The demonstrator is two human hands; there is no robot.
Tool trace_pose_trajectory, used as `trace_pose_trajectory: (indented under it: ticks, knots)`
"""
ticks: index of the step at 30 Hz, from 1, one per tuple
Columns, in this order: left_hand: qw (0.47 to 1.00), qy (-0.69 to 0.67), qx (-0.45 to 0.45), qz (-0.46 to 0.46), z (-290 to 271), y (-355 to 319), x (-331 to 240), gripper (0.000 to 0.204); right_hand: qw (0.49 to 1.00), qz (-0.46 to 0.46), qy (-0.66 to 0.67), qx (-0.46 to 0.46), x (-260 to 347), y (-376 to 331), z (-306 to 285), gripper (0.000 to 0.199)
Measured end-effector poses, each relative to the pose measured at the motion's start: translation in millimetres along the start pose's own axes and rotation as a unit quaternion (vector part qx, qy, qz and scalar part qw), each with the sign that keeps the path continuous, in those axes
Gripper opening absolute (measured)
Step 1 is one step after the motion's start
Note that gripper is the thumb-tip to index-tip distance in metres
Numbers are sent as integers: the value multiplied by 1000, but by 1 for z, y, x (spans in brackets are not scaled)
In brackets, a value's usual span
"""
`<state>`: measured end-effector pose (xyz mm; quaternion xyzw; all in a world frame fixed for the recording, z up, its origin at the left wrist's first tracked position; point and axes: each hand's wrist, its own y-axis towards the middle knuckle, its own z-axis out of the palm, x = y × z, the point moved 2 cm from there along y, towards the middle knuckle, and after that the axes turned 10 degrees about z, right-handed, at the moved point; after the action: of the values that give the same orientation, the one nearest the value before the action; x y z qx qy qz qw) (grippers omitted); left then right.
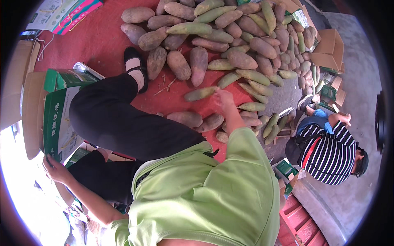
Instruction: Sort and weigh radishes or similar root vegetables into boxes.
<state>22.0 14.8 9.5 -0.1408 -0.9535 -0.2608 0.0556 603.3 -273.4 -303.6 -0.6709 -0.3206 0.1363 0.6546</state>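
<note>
My right hand (224, 99) reaches over the red floor covering, its fingers closed at the near end of a green radish (198, 94). The radish lies roughly sideways, its far end pointing left. Low on the left, my left hand (56, 169) grips the edge of a green-and-brown cardboard box (54, 119), thumb and fingers on either side of its wall. The inside of that box is mostly hidden. Close to my right hand lie more green radishes (252, 91) and large reddish-brown root vegetables (198, 65).
A broad heap of root vegetables (262, 48) spreads from the top toward the right. My bent leg (123, 117) lies between the box and the heap. At right, a person in a striped shirt (328, 147) sits near open cartons (328, 47). A red crate (301, 223) stands lower right.
</note>
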Motion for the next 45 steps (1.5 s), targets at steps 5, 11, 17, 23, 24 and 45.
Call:
trace_pose_trajectory:
  ticks: [5, 11, 17, 23, 24, 45]
  knots:
    - [1000, 9, -4, 16, -1, 0, 3, 17, 993, -53, 88, -59, 44, 42, -43, 13]
    - [1000, -21, -3, -14, -1, 3, -5, 15, 960, -45, 249, -120, 86, 76, -61, 39]
    - [1000, -7, -6, -12, 0, -2, 7, 15, 921, 0, 368, -126, 110, 88, -69, 55]
    - [1000, -2, 8, -21, 2, -1, 4, 14, 909, 20, 399, -114, 110, 117, -90, 36]
    - [1000, -3, 9, -25, 2, -2, 3, 14, 902, -1, 422, -89, 113, 119, -92, 33]
    - [1000, 1, -7, 27, 3, 1, 10, 15, 969, 6, 54, 243, -37, -46, 96, 34]
